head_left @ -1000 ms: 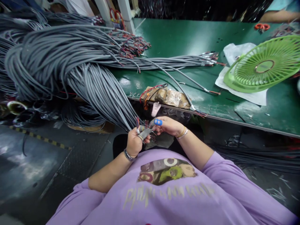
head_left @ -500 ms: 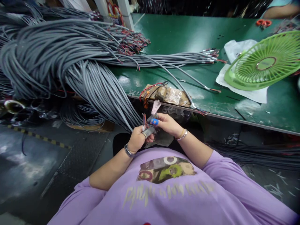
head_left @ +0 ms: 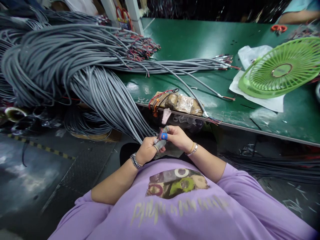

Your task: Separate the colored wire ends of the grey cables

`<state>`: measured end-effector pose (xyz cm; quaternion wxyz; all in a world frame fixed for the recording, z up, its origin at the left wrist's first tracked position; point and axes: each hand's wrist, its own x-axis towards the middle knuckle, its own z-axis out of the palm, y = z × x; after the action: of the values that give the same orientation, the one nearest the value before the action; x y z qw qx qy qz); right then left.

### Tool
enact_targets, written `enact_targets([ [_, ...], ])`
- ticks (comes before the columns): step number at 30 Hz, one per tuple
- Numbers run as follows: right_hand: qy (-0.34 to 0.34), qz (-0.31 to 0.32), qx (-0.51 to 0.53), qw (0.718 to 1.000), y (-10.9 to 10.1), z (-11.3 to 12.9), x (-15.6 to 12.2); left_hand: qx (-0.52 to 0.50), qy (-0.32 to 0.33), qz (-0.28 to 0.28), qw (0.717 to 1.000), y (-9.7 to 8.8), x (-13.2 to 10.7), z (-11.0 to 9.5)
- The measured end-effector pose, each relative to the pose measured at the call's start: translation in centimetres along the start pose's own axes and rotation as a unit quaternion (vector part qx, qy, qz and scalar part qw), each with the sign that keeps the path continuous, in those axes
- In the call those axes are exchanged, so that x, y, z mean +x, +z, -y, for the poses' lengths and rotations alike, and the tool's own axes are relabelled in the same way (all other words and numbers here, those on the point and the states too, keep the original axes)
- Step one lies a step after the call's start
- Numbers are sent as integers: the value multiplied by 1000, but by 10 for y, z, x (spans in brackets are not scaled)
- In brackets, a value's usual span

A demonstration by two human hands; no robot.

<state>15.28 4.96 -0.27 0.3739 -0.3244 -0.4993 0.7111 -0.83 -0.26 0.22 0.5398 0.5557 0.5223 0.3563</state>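
A thick bundle of grey cables (head_left: 75,63) drapes from the left off the green bench down toward my lap. My left hand (head_left: 147,150), with a watch on the wrist, is closed around the ends of several of these cables. My right hand (head_left: 178,137), wearing a bracelet and blue tape on one finger, pinches the thin red wire tips (head_left: 160,133) sticking out of those cable ends. Both hands meet just below the bench edge.
A taped wooden block with red wires (head_left: 176,101) sits on the edge of the green bench (head_left: 190,36). A green fan grille (head_left: 282,68) lies on white paper at right. More cables (head_left: 190,63) run across the bench. Another person's arm (head_left: 297,16) shows at the far right.
My hands have drawn closer together and a little lower. The spread red wire tips are now gathered under my right fingers.
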Motion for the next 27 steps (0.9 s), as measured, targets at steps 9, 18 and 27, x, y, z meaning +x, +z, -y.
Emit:
enact_targets([
  [9,52,-90,113,988,-5,-2,8,-77,-12,-49,996,14,-4,6],
  [18,78,-3,105,991,1,0,-2,-128,0,-76,989,9,-1,18],
  [27,32,-61,58,996,10,-1,0,-144,8,-137,980,10,-2,21],
])
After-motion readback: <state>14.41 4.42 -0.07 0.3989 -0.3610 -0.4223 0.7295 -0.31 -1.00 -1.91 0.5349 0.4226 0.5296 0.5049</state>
